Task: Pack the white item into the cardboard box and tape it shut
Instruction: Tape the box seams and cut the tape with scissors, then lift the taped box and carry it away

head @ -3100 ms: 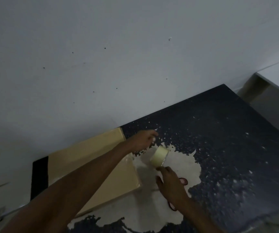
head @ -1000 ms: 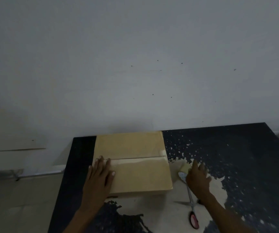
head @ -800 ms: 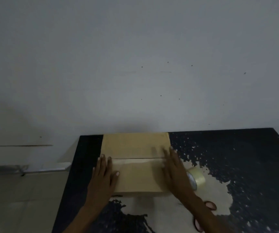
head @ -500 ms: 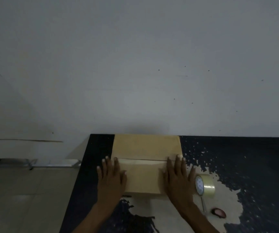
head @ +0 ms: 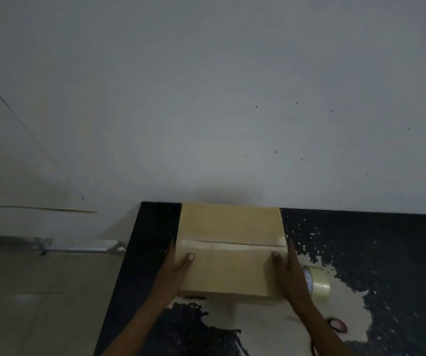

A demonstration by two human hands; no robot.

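A closed cardboard box (head: 230,253) sits at the back left of a dark, worn table, its flaps shut with a strip of clear tape along the centre seam. My left hand (head: 174,273) grips the box's left side, thumb on top. My right hand (head: 287,273) grips the right side the same way. A roll of clear tape (head: 318,283) stands on edge just right of my right hand. The white item is not visible.
The black table (head: 373,253) has peeling paint with pale bare patches. Red scissor handles (head: 337,325) lie near the front right, partly behind my right forearm. A white wall rises right behind the box. Tiled floor lies to the left.
My hands set down the tape roll, pressed flat on the box top, then slid outward to grip the box's left and right sides. The view drifted left.
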